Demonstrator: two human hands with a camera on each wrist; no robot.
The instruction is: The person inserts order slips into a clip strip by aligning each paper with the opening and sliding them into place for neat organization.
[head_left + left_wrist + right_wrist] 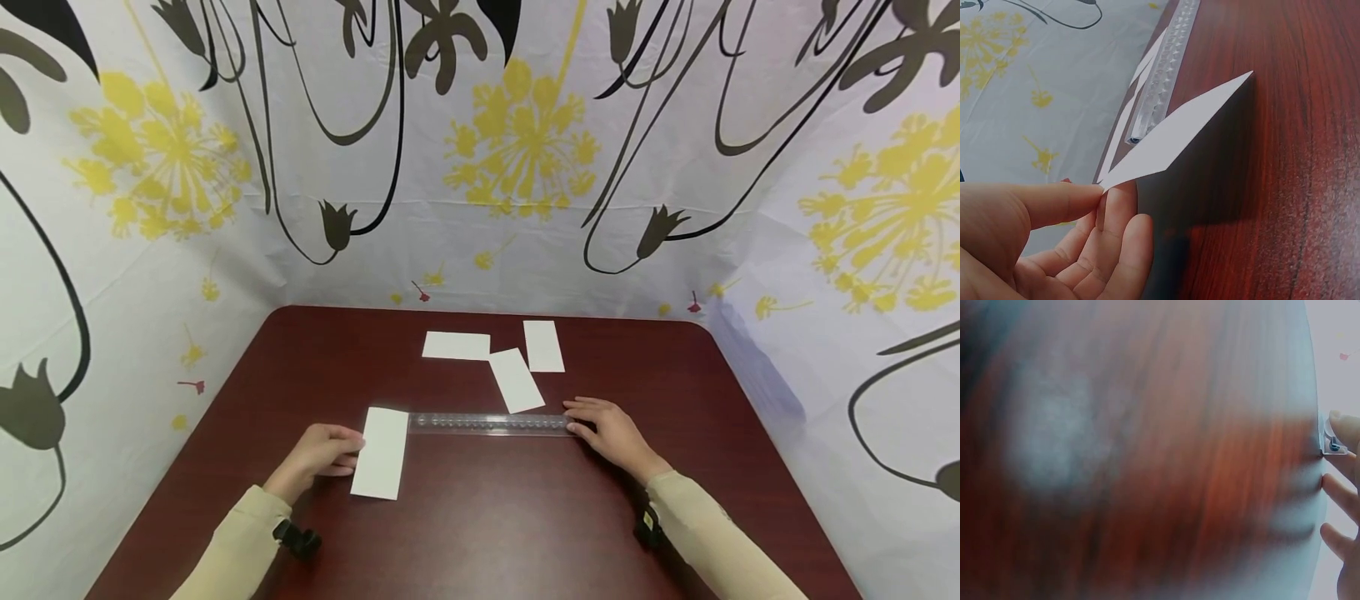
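My left hand pinches the left edge of a blank white paper card between thumb and fingers. In the left wrist view the card slants over the table and casts a shadow beneath it. Its right edge meets the left end of a clear plastic ruler in the head view. At the ruler's other end, my right hand grips it between thumb and fingers. Only the ruler's end shows at the right edge of the right wrist view, with several fingertips beside it.
Beyond the ruler lie three more white cards: one sideways, one tilted with a corner near the ruler, and one upright. The dark red table has rounded far corners. Patterned white cloth surrounds its back and sides.
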